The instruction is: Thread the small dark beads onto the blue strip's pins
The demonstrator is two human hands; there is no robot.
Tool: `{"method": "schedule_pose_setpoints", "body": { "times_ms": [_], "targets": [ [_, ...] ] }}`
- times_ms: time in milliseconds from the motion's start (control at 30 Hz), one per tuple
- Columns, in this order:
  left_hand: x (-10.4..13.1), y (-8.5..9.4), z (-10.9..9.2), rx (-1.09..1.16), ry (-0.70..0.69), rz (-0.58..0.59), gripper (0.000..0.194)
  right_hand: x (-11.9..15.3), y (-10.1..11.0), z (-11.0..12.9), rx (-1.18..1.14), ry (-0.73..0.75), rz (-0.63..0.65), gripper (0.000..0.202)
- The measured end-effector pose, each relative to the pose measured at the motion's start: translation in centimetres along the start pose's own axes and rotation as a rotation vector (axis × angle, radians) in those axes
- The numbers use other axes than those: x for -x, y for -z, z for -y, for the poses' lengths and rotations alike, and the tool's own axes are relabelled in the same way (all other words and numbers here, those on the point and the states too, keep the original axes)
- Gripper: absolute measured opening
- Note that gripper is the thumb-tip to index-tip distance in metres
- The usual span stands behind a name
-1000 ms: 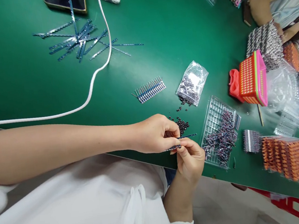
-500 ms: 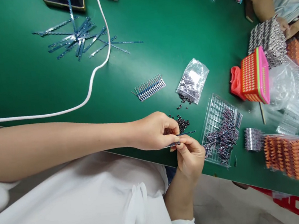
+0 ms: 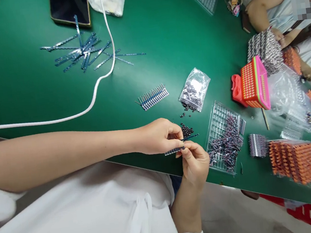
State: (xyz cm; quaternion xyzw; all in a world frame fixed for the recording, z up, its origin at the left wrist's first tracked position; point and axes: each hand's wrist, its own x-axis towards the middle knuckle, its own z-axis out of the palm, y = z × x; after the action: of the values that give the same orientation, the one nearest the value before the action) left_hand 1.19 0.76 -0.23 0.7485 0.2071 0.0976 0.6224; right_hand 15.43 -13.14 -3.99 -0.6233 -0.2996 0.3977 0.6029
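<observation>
Change: the whole view slides a bit, but both hands keep the same tight pinch, so I think the work in the fingers is hardly any further along
Left hand [image 3: 157, 135]: closed, with thumb and fingers gripping a short dark row of small pieces [image 3: 173, 151]
Right hand [image 3: 196, 162]: thumb and finger closed, and they seem to grip the right end of that same row
Short dark row: over the near edge of the green table [image 3: 165, 55], below the left thumb
Thin dark blue strip [image 3: 191, 137]: pokes out between the hands; I cannot tell which one holds it
Shiny black round beads [image 3: 187, 129]: in a little heap just beside the left fingers
Clear plastic tray with tiny squares [image 3: 217, 116]: beside the right hand, by the table's near edge, with a messy pile in it
</observation>
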Motion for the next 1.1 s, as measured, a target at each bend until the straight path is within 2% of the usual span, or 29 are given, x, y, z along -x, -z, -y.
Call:
{"method": "schedule_pose_setpoints", "body": {
  "times_ms": [200, 500, 700, 867, 1100],
  "targets": [
    [0.1, 0.0, 0.3, -0.027, 0.001, -0.075, 0.022, 0.3, 0.3, 0.7, 0.096, 0.012, 0.002, 0.017],
    [0.1, -0.2, 0.4, 0.094, -0.009, -0.065, 0.025, 0.9, 0.3, 1.3, 0.182, 0.076, -0.111, 0.016],
    [0.3, -0.2, 0.3, 0.037, -0.108, -0.052, 0.018, 1.0, 0.3, 1.2, 0.122, 0.065, -0.065, 0.018],
    [0.4, 0.0, 0.1, -0.001, -0.168, 0.012, 0.018, 1.2, 0.8, 1.1, 0.062, -0.001, -0.009, 0.020],
    [0.5, 0.7, -0.4, 0.050, -0.158, 0.207, 0.017, 2.0, 1.5, 1.3, -0.042, -0.015, 0.121, 0.008]
  ]
}}
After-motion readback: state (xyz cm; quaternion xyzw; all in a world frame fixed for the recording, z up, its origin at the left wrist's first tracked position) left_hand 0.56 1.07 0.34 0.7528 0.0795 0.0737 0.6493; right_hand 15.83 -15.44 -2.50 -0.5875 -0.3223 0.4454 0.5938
